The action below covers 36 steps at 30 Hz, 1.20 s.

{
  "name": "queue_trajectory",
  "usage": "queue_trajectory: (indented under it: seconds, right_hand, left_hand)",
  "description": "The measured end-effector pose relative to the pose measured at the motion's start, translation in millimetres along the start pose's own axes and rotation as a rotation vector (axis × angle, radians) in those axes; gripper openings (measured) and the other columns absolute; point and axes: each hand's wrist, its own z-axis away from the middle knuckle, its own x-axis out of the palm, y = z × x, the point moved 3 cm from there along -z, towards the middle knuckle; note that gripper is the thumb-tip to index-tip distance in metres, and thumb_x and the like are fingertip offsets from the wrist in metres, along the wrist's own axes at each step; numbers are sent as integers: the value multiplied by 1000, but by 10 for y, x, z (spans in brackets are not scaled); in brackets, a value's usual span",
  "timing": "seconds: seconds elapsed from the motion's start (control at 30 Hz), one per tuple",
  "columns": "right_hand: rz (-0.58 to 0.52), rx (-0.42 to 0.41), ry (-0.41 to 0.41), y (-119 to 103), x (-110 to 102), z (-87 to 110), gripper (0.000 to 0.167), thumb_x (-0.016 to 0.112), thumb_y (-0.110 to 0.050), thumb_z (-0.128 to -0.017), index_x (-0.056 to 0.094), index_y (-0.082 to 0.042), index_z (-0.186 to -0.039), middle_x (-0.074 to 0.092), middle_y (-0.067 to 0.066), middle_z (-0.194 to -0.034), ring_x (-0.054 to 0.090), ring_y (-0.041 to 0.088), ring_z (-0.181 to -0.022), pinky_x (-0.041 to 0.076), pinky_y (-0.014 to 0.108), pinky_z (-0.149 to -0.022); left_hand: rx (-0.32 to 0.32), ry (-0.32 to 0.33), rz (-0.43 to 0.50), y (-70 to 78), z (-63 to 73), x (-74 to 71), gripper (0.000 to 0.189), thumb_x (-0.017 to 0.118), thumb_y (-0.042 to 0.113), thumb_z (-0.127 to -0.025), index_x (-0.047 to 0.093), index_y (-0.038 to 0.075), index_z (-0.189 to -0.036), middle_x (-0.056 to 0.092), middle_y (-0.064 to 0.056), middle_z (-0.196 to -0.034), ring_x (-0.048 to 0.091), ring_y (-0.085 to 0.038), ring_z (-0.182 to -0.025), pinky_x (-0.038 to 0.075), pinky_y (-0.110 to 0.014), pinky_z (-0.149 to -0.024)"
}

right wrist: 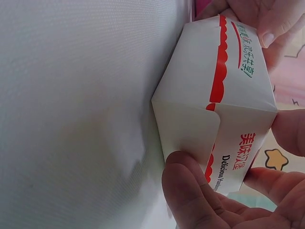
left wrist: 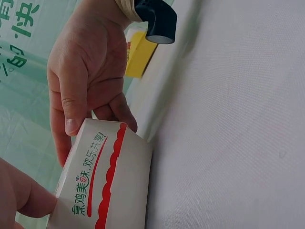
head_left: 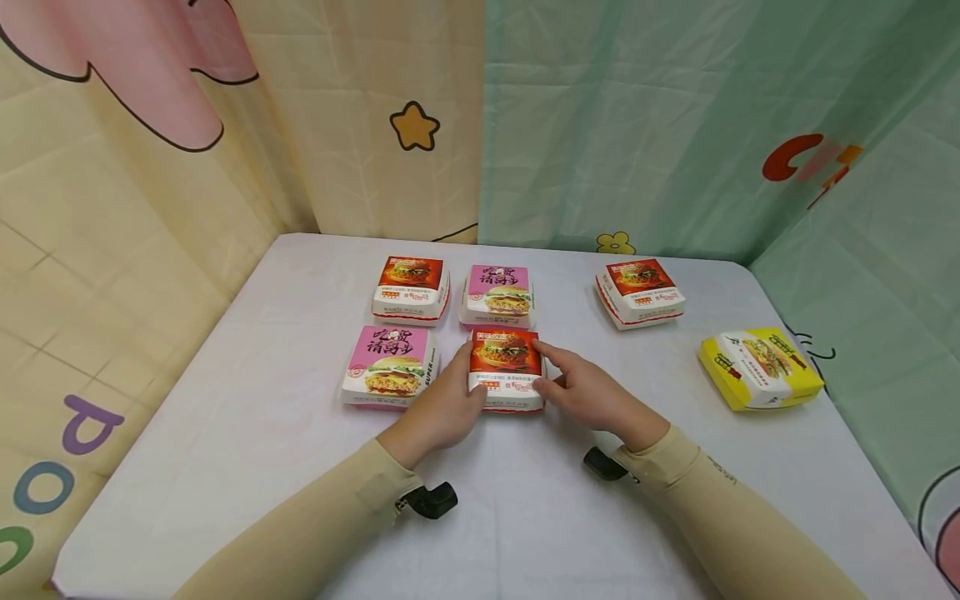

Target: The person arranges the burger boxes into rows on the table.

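A red-and-white burger box (head_left: 506, 360) sits on the white table, front row, in the head view. My left hand (head_left: 444, 407) grips its left side, thumb at the near corner. My right hand (head_left: 596, 392) holds the right side, with a fingertip at the top edge and the thumb lower down. In the right wrist view, right fingers (right wrist: 190, 186) lie against the box's side panel (right wrist: 190, 133), and the left hand (right wrist: 259, 21) shows at the far end. Left of it, a pink burger box (head_left: 392, 367) stands close beside the left hand.
Behind stand another red burger box (head_left: 411, 287) and a second pink box (head_left: 498, 296). Farther right are a third red box (head_left: 640, 292) and a yellow box (head_left: 761, 368). Curtains (head_left: 615, 125) hang behind the table (head_left: 495, 517).
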Motion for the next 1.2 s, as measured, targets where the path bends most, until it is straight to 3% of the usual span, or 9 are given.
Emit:
queue_trajectory:
  seconds: [0.33, 0.57, 1.2]
  right_hand:
    - [7, -9, 5, -31, 3, 13, 73, 65, -29, -105, 29, -18, -168, 50, 16, -158, 61, 22, -97, 51, 31, -74]
    - [-25, 7, 9, -14, 19, 16, 74, 66, -28, -104, 29, -21, -168, 56, 17, -140, 48, 19, -67, 43, 31, -61]
    - [-22, 18, 9, -2, 30, 6, 74, 66, -30, -104, 29, -23, -168, 54, 15, -147, 52, 20, -74, 45, 32, -64]
  left_hand:
    - [-17, 3, -2, -13, 3, 4, 79, 55, 34, -108, 10, 16, -171, 26, -10, -175, 32, -29, -159, 30, -57, -127]
    - [18, 24, -25, 8, 9, -7, 77, 53, 29, -108, 12, 10, -170, 28, -15, -174, 31, -29, -159, 27, -53, -129]
    - [-11, 20, -39, -6, 4, -6, 77, 53, 31, -108, 12, 12, -170, 28, -14, -174, 33, -29, -158, 29, -55, -128]
